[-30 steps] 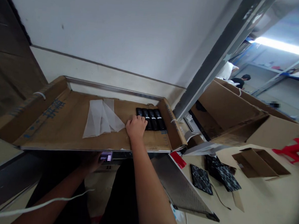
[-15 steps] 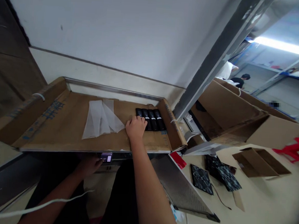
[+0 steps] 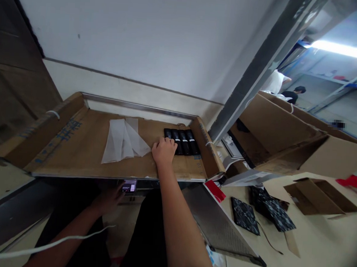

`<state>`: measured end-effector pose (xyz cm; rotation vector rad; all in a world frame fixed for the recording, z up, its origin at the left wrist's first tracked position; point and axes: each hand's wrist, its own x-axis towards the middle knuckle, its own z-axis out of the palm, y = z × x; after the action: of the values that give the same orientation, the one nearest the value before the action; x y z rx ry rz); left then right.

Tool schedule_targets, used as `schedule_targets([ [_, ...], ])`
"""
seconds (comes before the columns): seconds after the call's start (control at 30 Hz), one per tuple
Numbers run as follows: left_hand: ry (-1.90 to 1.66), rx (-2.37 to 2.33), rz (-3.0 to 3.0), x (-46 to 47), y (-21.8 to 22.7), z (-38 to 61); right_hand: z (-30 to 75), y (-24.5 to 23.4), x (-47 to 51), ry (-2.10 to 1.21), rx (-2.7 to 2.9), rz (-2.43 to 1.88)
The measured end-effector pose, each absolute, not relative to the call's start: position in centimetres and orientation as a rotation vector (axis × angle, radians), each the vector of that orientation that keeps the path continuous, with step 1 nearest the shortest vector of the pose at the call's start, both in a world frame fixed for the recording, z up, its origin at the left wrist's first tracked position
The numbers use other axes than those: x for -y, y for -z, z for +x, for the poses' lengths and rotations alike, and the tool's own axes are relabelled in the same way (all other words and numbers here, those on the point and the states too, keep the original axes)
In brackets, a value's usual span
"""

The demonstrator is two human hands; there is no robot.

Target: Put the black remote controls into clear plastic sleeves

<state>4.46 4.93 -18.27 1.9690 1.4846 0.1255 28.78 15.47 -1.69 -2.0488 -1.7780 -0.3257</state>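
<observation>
My right hand [image 3: 164,150] rests on the cardboard-lined tabletop [image 3: 83,160], fingers curled and together over the lower part of the leftmost black item. What lies under its palm is hidden. That piece belongs to a row of several slim black items [image 3: 184,142] with small white bands, lying side by side; their kind does not show. Left of this hand, thin whitish translucent sheets [image 3: 122,140] are fanned out, their tip close to my knuckles. Below the table edge, in shadow, my left hand [image 3: 109,197] has its fingers stretched out onto the lit screen of a phone [image 3: 129,185].
Cardboard walls [image 3: 209,145] border the tabletop's sides. A big open carton [image 3: 281,131] stands to the right, a smaller box [image 3: 316,198] on the floor. Dark patterned flat pieces [image 3: 246,216] lie nearby. A white cable [image 3: 69,239] crosses my left forearm. People [image 3: 292,94] are in the background.
My left hand's fingers have moved up onto the phone screen. My right hand keeps its place by the black items. The whole view has shifted slightly.
</observation>
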Motion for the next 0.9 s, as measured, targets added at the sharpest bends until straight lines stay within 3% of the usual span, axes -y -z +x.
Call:
schedule_targets([
  [0.13,-0.148,-1.484,1.976,-5.8,19.0,5.5,28.9,1.5,-15.3,0.294,1.786,-2.049],
  [0.33,-0.488,-1.441,1.897,-4.1,17.0,3.6,28.9,1.5,-15.4,0.297,1.778,-2.036],
  [0.63,-0.935,-1.471,2.268,-1.8,3.5,-2.6,28.6,1.6,-15.7,0.19,1.917,-1.776],
  [0.73,-0.716,-1.565,2.578,-5.4,1.6,-4.3,28.6,1.4,-15.5,0.073,1.953,-1.724],
  [0.9,-0.33,-1.467,2.823,-10.0,2.7,-5.5,28.6,1.2,-15.0,-0.032,1.958,-1.673],
])
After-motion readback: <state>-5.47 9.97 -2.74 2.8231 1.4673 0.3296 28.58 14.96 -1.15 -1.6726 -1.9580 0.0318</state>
